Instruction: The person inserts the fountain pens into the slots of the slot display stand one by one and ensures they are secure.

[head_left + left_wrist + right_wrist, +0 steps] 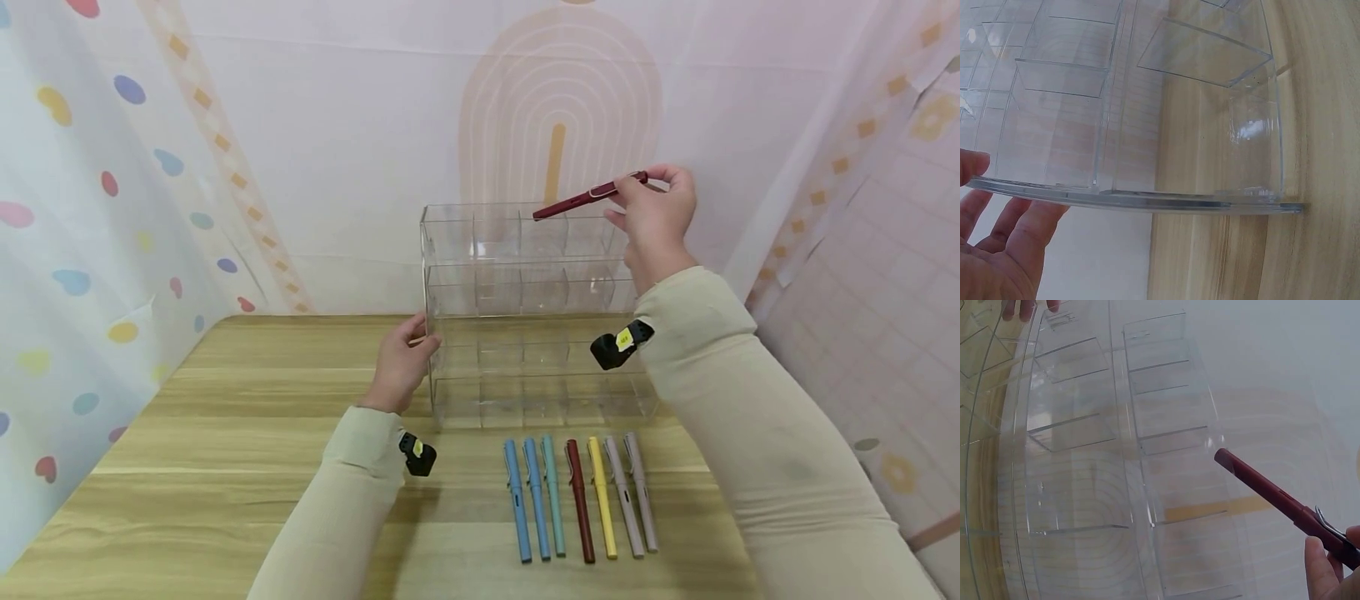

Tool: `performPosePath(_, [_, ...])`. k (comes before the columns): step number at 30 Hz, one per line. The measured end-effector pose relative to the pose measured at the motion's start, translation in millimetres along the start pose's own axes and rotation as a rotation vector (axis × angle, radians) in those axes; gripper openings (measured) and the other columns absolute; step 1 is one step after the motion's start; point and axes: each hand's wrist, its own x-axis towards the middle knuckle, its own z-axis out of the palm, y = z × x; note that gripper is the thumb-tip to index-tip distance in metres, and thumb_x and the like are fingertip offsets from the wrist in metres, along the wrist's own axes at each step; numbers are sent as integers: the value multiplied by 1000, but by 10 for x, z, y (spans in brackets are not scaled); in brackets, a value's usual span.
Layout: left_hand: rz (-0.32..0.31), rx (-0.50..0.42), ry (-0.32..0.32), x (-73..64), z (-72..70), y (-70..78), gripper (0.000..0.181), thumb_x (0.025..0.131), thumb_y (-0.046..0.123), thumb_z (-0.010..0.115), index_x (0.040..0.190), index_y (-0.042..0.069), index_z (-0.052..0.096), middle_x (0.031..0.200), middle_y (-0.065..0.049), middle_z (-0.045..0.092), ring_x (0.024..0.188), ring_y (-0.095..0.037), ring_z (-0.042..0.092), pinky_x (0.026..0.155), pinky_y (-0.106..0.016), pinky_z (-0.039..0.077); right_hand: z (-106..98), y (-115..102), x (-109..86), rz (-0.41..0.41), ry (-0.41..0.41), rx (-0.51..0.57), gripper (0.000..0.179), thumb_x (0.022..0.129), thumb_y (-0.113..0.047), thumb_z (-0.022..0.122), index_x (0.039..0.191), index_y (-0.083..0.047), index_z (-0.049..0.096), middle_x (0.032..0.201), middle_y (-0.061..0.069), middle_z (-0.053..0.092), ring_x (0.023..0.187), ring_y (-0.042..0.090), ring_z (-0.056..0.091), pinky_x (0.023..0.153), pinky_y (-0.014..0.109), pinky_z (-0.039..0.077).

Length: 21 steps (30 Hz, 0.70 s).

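Observation:
My right hand (pixel 660 212) pinches a dark red pen (pixel 573 202) near its clip end. The pen slants down to the left, its free end just over the top of a clear acrylic rack (pixel 498 333). In the right wrist view the same pen (pixel 1266 490) shows its silver clip beside my fingertips (pixel 1317 556). Down at the rack's left side, my left hand (pixel 401 362) holds the upright edge. The left wrist view shows the thumb (pixel 974 164) on one face of the clear side panel (pixel 1122 200) and the fingers on the other.
In front of the rack lies a row of several pens: blue ones (pixel 517 500), a teal one (pixel 555 500), a dark red one (pixel 581 500), a yellow one (pixel 602 500) and greyish-mauve ones (pixel 625 500). Patterned curtains (pixel 337 125) hang behind the wooden table (pixel 247 433).

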Motion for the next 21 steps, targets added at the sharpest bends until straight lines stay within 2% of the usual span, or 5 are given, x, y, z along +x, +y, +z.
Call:
performPosePath(10, [-2, -3, -3, -9, 31, -1, 54, 97, 6, 53, 148, 6, 37, 133, -20, 51, 111, -25, 53, 70, -25, 46, 28, 127, 38, -2, -2, -66, 27, 88, -1, 65, 94, -15, 43, 97, 5, 52, 83, 15, 63, 71, 28, 56])
performPosePath(15, [0, -2, -6, -6, 32, 1, 54, 97, 6, 53, 148, 5, 37, 135, -21, 50, 112, -26, 52, 73, -27, 47, 40, 195, 43, -22, -15, -90, 27, 87, 0, 66, 94, -14, 44, 95, 5, 51, 80, 14, 62, 69, 27, 56])
performPosePath(21, [-1, 1, -10, 3, 24, -9, 53, 97, 6, 52, 148, 6, 37, 133, -20, 50, 110, -25, 52, 71, -25, 46, 65, 271, 42, -44, -51, -117, 27, 87, -3, 69, 97, -13, 46, 97, 5, 53, 85, 15, 60, 67, 24, 55])
